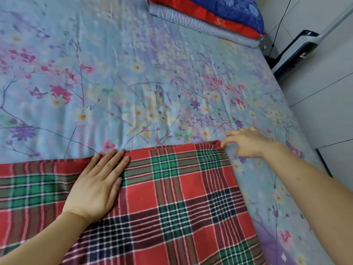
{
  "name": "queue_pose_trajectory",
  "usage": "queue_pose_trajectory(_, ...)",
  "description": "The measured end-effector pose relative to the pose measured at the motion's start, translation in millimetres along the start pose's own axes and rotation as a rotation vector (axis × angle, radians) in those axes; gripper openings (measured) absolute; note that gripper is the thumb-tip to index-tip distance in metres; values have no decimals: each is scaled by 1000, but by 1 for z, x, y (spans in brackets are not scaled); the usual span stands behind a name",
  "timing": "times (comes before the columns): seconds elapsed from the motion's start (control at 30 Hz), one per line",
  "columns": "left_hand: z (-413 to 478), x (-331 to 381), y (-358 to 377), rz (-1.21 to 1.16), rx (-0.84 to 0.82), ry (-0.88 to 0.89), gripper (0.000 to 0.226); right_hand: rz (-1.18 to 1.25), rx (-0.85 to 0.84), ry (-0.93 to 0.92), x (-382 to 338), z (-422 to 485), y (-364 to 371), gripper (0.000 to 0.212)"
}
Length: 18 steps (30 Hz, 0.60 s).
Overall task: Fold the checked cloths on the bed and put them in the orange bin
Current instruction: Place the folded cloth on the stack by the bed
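Checked cloth in red and green is spread flat on the near part of the flowered bed. Its far edge is pressed by the left hand, laid flat with straight fingers. Its far right corner is met by the curled fingers of the right hand; whether it is pinched cannot be told.

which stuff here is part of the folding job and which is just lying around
Job: checked cloth, left hand pressing it flat, right hand at its far corner, bed.
Lying about: pillow, folded grey quilt, black device beside the bed.
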<state>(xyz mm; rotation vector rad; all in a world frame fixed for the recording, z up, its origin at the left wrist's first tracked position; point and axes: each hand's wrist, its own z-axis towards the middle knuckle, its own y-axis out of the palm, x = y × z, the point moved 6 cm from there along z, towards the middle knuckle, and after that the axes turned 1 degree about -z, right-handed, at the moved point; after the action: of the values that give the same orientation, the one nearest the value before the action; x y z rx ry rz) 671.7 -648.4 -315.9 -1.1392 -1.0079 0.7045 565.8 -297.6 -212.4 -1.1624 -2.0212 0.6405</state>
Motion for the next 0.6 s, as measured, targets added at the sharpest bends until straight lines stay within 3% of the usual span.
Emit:
queue_pose_trajectory(0.2,1,1,-1,3,2,5,55,246,146,16,6,13,5,32)
queue_pose_trajectory(0.4,2,0,-1,11,7,7,56,74,114,-21,-4,21,1,19)
queue_pose_trajectory(0.6,-2,0,0,24,7,11,54,-22,89,366,-10,28,3,25)
